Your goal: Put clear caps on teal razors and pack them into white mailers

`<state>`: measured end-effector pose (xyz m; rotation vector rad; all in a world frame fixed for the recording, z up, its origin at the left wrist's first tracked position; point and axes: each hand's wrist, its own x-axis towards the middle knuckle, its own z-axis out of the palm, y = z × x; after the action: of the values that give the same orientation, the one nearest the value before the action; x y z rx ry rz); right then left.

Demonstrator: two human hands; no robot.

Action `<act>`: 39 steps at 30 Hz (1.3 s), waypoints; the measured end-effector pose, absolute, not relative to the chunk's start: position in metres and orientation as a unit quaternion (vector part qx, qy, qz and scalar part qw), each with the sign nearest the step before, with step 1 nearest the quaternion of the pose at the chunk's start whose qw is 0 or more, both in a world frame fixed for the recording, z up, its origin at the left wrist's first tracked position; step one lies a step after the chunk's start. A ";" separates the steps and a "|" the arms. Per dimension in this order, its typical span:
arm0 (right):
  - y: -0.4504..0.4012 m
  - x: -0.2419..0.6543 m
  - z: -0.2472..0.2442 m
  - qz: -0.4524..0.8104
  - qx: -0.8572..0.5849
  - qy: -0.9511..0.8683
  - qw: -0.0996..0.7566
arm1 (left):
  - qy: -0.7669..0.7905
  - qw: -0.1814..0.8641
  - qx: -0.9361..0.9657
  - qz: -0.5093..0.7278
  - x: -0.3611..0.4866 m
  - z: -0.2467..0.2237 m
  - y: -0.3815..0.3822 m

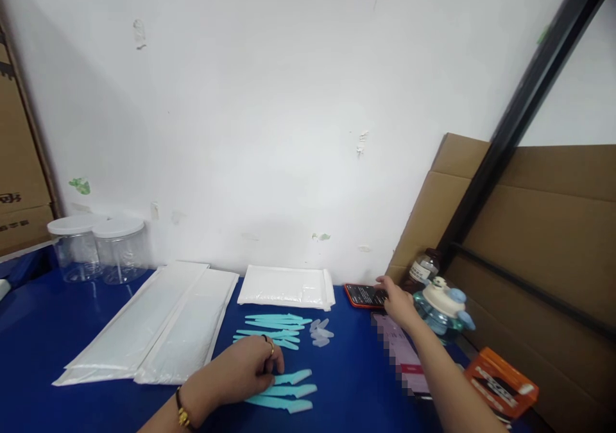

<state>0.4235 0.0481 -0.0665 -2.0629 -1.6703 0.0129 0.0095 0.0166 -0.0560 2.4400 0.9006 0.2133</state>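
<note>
My left hand (pixel 248 367), with a ring and a bracelet, rests with curled fingers at the near group of turquoise razors (pixel 293 391); its fingertips are by the uppermost one, and what they grip is hard to make out. Behind it lie two more groups of turquoise razors (pixel 276 321), beside several small translucent caps (pixel 320 332). My right hand (pixel 395 299) reaches over a red-edged phone (pixel 359 295) with its screen lit, fingers apart and index finger extended above the screen. Just below that hand lies a pinkish flat item (pixel 397 349), partly pixelated.
Long white padded packets (pixel 187 330) lie at the left, and a shorter white packet (pixel 286 287) near the wall. Two clear lidded jars (pixel 120 253) stand back left. At the right are a brown bottle (pixel 423 269), a teapot-like container (pixel 440 308) and an orange box (pixel 500 382).
</note>
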 end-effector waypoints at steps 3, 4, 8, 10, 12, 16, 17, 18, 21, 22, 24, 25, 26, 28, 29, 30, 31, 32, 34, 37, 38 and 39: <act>0.038 0.400 -0.053 0.038 -0.713 -0.638 0.288 | 0.328 0.258 0.906 0.076 0.010 -0.058 0.018; 0.033 0.388 -0.049 0.055 -0.690 -0.654 0.305 | 0.326 0.258 0.906 0.074 0.010 -0.058 0.018; 0.012 0.326 -0.043 0.149 -0.584 -0.763 0.233 | 0.324 0.259 0.907 0.072 0.011 -0.056 0.016; 0.003 0.298 -0.046 0.129 -0.574 -0.784 0.196 | 0.321 0.257 0.908 0.078 0.011 -0.055 0.015; -0.002 0.279 -0.052 0.104 -0.579 -0.790 0.175 | 0.316 0.252 0.911 0.084 0.010 -0.056 0.016; -0.008 0.268 -0.063 0.091 -0.576 -0.797 0.157 | 0.324 0.216 0.915 0.103 0.005 -0.060 0.024; -0.009 0.267 -0.065 0.089 -0.574 -0.800 0.151 | 0.334 0.199 0.915 0.110 0.003 -0.060 0.027; -0.010 0.267 -0.066 0.083 -0.573 -0.803 0.143 | 0.348 0.181 0.913 0.116 0.001 -0.061 0.030; -0.011 0.265 -0.069 0.046 -0.567 -0.814 0.116 | 0.395 0.130 0.900 0.131 -0.004 -0.062 0.038; -0.011 0.263 -0.069 0.033 -0.563 -0.819 0.109 | 0.404 0.119 0.897 0.134 -0.004 -0.062 0.039; -0.011 0.260 -0.071 0.017 -0.555 -0.825 0.107 | 0.409 0.110 0.896 0.138 -0.004 -0.064 0.041; -0.012 0.259 -0.072 0.016 -0.552 -0.826 0.111 | 0.407 0.108 0.896 0.139 -0.003 -0.066 0.042; -0.012 0.258 -0.072 0.019 -0.550 -0.827 0.117 | 0.406 0.107 0.897 0.138 -0.003 -0.067 0.042; -0.013 0.256 -0.073 0.033 -0.544 -0.827 0.134 | 0.407 0.100 0.897 0.136 -0.001 -0.070 0.044; -0.013 0.256 -0.072 0.043 -0.542 -0.826 0.146 | 0.408 0.097 0.898 0.134 -0.001 -0.071 0.044; -0.014 0.255 -0.072 0.055 -0.542 -0.824 0.158 | 0.408 0.095 0.898 0.131 0.000 -0.072 0.045; -0.015 0.255 -0.071 0.069 -0.543 -0.819 0.171 | 0.408 0.095 0.899 0.129 0.000 -0.072 0.045; -0.015 0.255 -0.071 0.084 -0.546 -0.813 0.184 | 0.407 0.096 0.900 0.126 0.000 -0.071 0.046; -0.015 0.254 -0.070 0.112 -0.548 -0.801 0.213 | 0.403 0.100 0.902 0.122 0.001 -0.070 0.046; -0.014 0.253 -0.071 0.146 -0.531 -0.792 0.264 | 0.397 0.090 0.905 0.122 0.002 -0.066 0.045; -0.013 0.253 -0.071 0.155 -0.524 -0.788 0.282 | 0.395 0.083 0.906 0.128 0.002 -0.066 0.045; -0.012 0.253 -0.071 0.163 -0.519 -0.784 0.299 | 0.393 0.077 0.906 0.137 0.003 -0.065 0.044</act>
<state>0.2533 -0.0122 -0.0715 -1.3786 -2.0807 0.4333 0.0027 0.0443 -0.0651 2.7152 1.1778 0.4102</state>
